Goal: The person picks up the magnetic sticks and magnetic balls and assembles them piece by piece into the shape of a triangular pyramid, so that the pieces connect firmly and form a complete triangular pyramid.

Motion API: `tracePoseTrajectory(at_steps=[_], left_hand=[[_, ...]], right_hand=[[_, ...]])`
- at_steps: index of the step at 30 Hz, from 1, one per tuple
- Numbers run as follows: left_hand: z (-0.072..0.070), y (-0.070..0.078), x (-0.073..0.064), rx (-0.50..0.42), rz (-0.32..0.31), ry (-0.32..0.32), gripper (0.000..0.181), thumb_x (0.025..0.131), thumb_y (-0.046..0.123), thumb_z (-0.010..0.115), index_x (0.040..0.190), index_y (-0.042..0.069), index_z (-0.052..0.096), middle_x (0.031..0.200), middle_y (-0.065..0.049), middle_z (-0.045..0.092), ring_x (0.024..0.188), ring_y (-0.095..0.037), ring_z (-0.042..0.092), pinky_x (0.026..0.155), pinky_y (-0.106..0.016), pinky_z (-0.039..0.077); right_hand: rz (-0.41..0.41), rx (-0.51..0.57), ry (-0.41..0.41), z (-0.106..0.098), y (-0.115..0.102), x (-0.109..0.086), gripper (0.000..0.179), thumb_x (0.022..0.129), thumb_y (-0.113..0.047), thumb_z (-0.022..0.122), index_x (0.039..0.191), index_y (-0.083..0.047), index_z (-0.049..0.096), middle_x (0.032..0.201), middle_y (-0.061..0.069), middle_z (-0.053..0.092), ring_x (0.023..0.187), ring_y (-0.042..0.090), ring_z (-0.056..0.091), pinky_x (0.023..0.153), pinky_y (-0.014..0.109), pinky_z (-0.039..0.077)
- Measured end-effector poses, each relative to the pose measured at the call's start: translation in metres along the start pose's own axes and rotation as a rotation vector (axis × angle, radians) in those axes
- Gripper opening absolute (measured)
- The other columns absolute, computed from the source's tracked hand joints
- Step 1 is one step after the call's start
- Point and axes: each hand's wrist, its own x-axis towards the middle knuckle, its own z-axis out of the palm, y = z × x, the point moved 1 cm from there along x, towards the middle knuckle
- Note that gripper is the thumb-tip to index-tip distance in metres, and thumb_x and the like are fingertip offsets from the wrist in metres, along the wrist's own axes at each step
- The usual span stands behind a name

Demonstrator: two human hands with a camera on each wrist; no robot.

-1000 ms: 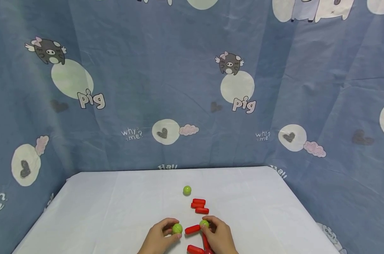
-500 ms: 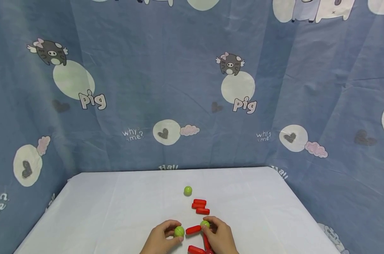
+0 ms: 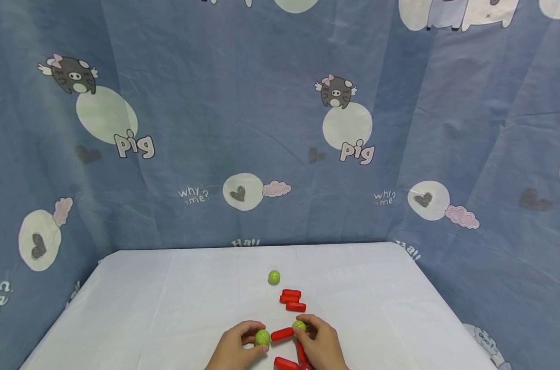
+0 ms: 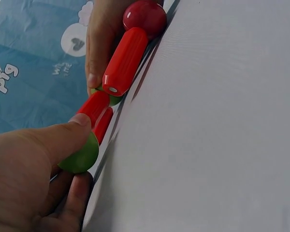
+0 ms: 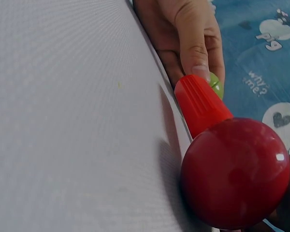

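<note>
My left hand [image 3: 238, 347] pinches a green ball [image 3: 263, 337] between thumb and fingers, right at the left end of a red rod [image 3: 282, 334]. At that rod's other end, my right hand [image 3: 321, 344] grips a second green ball [image 3: 299, 326]. From this ball another red rod [image 3: 301, 351] runs down to a dark red ball [image 4: 145, 19], partly cut off in the head view. A third red rod [image 4: 125, 63] sticks out from the dark red ball towards the left, its free end showing a small pale spot. In the right wrist view the dark red ball hides much of the pieces behind.
Several loose pieces lie farther back on the white table [image 3: 182, 298]: a stack-like row of red rods [image 3: 289, 299] and a single green ball [image 3: 273, 277]. A blue cloth [image 3: 280, 128] printed with pigs hangs behind the table.
My left hand has shifted slightly right and nearer to me with its green ball, which now sits closer to the rod's left end. My right hand has stayed nearly still.
</note>
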Motion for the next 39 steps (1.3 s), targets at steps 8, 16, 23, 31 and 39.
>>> tracePoseTrajectory(at_steps=[8,16,23,31,39], left_hand=[[-0.0003,0.0009,0.0008,0.006,-0.001,-0.007,0.041,0.080,0.023,0.088,0.115,0.009,0.071,0.111,-0.003,0.072,0.097,-0.015,0.069,0.083,-0.029,0.060],[-0.0004,0.0012,0.0003,0.009,0.015,-0.009,0.041,0.080,0.022,0.088,0.114,0.008,0.071,0.111,-0.004,0.072,0.096,-0.015,0.069,0.083,-0.028,0.060],[-0.0006,0.0019,-0.0001,0.015,0.019,-0.014,0.042,0.080,0.023,0.088,0.114,0.007,0.071,0.111,-0.004,0.072,0.096,-0.016,0.069,0.083,-0.030,0.060],[-0.0012,0.0006,-0.0003,0.020,0.025,-0.021,0.042,0.080,0.024,0.088,0.114,0.008,0.071,0.111,-0.004,0.072,0.096,-0.016,0.069,0.084,-0.031,0.060],[-0.0024,0.0007,0.0002,0.023,0.032,-0.032,0.043,0.080,0.023,0.088,0.116,0.009,0.071,0.112,-0.003,0.071,0.096,-0.014,0.068,0.084,-0.029,0.059]], right_hand=[[0.004,0.010,-0.005,-0.0008,-0.0017,-0.0002,0.028,0.090,-0.023,0.076,0.117,-0.013,0.074,0.096,-0.002,0.070,0.082,0.011,0.058,0.070,0.021,0.049],[0.011,0.008,-0.001,0.0001,-0.0024,-0.0003,0.028,0.090,-0.023,0.076,0.116,-0.013,0.074,0.097,-0.001,0.070,0.082,0.011,0.058,0.070,0.022,0.050],[0.020,0.001,0.001,0.0007,-0.0014,0.0005,0.028,0.089,-0.023,0.077,0.116,-0.014,0.074,0.097,-0.002,0.069,0.082,0.011,0.058,0.070,0.022,0.050],[-0.005,0.008,-0.004,0.0006,-0.0009,0.0010,0.029,0.090,-0.025,0.077,0.117,-0.014,0.074,0.098,-0.001,0.070,0.083,0.012,0.059,0.070,0.021,0.050],[-0.014,-0.007,0.001,0.0016,-0.0015,0.0009,0.030,0.090,-0.027,0.077,0.117,-0.014,0.074,0.099,-0.001,0.071,0.083,0.011,0.058,0.070,0.019,0.049]])
